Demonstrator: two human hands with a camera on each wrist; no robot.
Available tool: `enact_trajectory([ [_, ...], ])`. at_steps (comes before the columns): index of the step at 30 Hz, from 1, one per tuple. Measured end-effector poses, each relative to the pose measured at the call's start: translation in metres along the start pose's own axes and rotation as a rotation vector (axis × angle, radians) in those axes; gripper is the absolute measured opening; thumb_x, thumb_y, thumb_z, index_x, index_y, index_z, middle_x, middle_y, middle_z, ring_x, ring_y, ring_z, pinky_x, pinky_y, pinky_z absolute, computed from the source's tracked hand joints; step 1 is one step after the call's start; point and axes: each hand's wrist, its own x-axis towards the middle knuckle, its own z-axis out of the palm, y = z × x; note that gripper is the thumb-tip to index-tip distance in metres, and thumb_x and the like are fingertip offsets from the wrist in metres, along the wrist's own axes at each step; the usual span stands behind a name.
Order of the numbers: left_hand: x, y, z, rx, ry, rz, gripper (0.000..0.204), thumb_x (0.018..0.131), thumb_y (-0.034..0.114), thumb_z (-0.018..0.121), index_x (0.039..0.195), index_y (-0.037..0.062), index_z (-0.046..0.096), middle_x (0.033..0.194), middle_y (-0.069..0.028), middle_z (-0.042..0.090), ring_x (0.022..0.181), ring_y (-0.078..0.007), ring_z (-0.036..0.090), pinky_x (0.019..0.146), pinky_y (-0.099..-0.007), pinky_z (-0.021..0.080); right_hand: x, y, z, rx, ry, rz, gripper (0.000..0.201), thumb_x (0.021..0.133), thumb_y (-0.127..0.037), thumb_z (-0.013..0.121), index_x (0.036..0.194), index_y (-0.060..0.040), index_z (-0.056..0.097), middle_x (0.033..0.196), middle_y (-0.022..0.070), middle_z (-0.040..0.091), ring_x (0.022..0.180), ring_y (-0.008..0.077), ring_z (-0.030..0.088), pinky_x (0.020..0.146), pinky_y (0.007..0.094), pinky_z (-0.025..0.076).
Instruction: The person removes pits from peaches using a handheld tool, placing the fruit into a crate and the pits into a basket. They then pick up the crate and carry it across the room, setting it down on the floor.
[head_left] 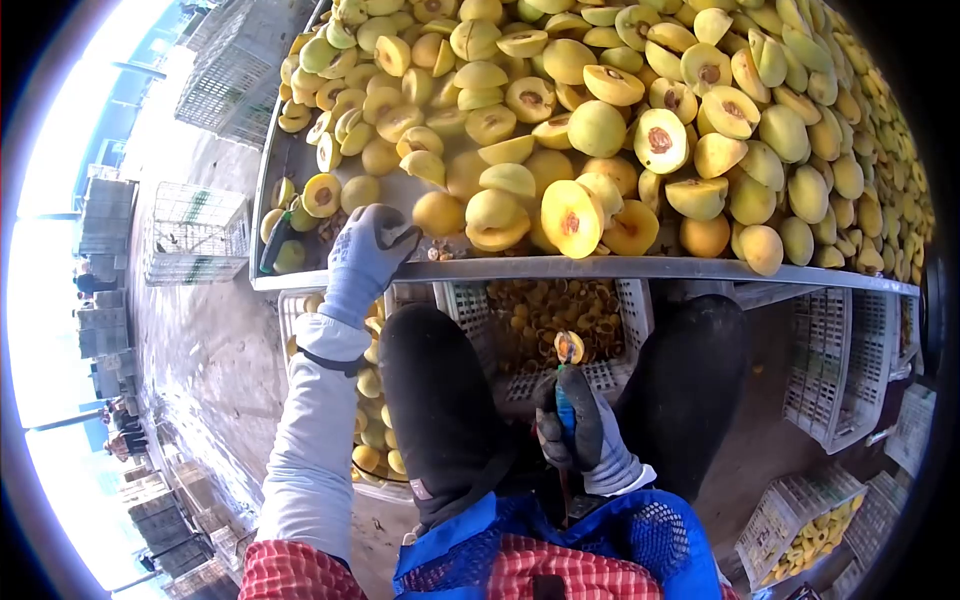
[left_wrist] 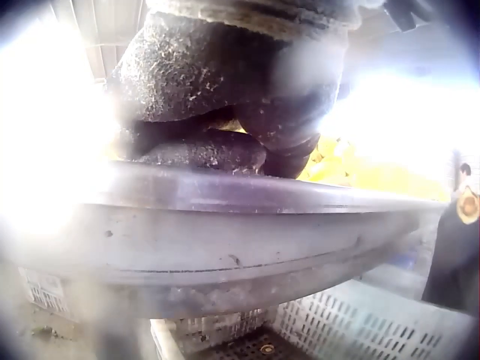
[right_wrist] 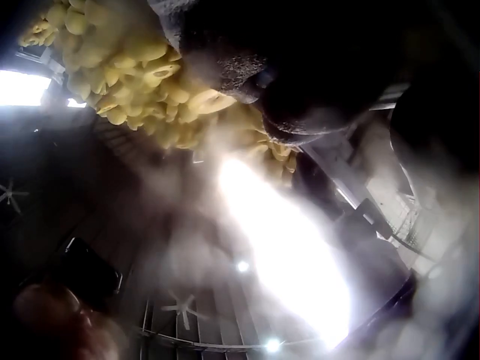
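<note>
- The grey-gloved right hand (head_left: pixel 592 432) was clamped on a slim blue-handled tool (head_left: pixel 566 408), whose long axis pointed forward to the metal table (head_left: pixel 560 267).
- A small orange-brown fruit piece (head_left: pixel 569 347) sat at its tip, short of the rim.
- The grey-gloved left hand (head_left: pixel 366 252) was at the rim, forward and leftward, nearer to the table's halved yellow fruits; its fingers were bent, but whether they held something could not be told.

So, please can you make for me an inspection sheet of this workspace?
Surface: metal table, heaped with yellow fruit, many halved
Job's things: blue-handled tool with a fruit piece at its tip; crate of fruit pieces below the table
Clutter: small brown scraps near the front edge
Grips: left grip at the front edge, apparently empty; right grip holds the tool
Cables: nothing seen
Surroundings: stacked crates and people at the picture's left
</note>
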Motion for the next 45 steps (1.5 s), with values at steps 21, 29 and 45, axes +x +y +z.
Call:
enact_trajectory([
  [21,-0.113,0.118,-0.001,-1.878,-0.37,-0.363,0.086,0.07,0.036,0.073,0.137,-0.0026,0.034,0.124,-0.0202,0.051,0.107,-0.0306,0.057,0.091,-0.0375,0.049,-0.008,-0.011,0.045,-0.319,-0.147,-0.254,0.03,0.099,-0.033,0.045,0.103,-0.0039,0.052,0.056,-0.0018,0.046,0.038,0.0072,0.04,0.036,0.022,0.033],
  [29,-0.145,0.118,0.025,-2.03,-0.294,-0.428,0.076,0.076,0.033,0.068,0.136,-0.0002,0.036,0.124,-0.0189,0.052,0.107,-0.0313,0.056,0.092,-0.04,0.049,-0.015,-0.001,0.031,-0.138,-0.196,-0.074,0.04,0.098,-0.043,0.045,0.093,-0.0046,0.056,0.068,-0.0006,0.053,0.05,0.0057,0.049,0.045,0.0202,0.039],
  [45,-0.163,0.158,0.016,-1.356,0.012,-0.345,0.038,0.095,0.027,0.054,0.121,-0.0014,0.053,0.106,-0.0086,0.06,0.096,-0.014,0.057,0.087,-0.0277,0.047,-0.026,0.04,0.026,-0.836,0.046,-0.759,0.027,0.095,-0.014,0.049,0.112,0.0067,0.053,0.083,0.0194,0.063,0.07,0.0314,0.063,0.065,0.0347,0.049],
])
